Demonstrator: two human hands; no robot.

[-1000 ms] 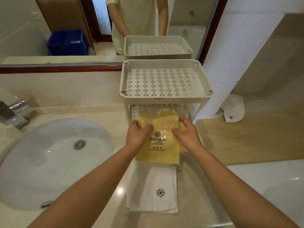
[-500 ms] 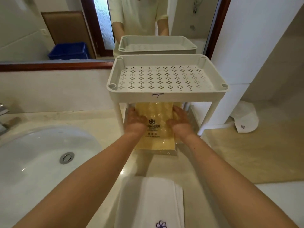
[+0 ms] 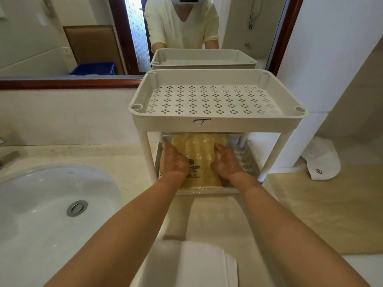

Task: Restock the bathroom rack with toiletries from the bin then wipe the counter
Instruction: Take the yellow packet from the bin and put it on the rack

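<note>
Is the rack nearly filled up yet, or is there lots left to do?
Only just started. Nothing looks finished: the top shelf is bare. Right now the left hand and right hand hold a yellow packet on the bottom shelf. More things probably go on, and wiping the counter is left; a folded white towel lies on it.

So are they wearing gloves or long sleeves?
No gloves: the left hand and right hand are bare, and so are both forearms, with no watch showing. Little dots of light from the rack's holey top shelf fall on the hands. The mirror shows a pale yellow short-sleeved top.
</note>
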